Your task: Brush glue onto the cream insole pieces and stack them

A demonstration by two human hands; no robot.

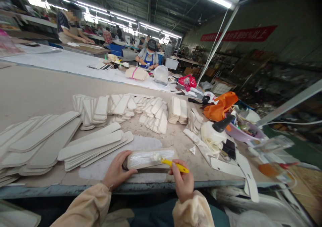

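My left hand [116,172] grips the left end of a long beige strip piece [148,158] that lies near the table's front edge, its top shiny with white glue. My right hand [183,182] is closed round a yellow-handled brush [173,165], whose white bristles rest on the strip's middle. Fanned stacks of the same long strips [93,146] lie just left of the piece, with more at the far left [37,139].
Piles of shorter cream pieces [153,114] cover the table's middle. To the right are an orange bag [221,106], a purple bowl [241,134] and loose white scraps [226,166]. Other people work at tables behind [148,57]. The table's front edge [75,188] runs below my hands.
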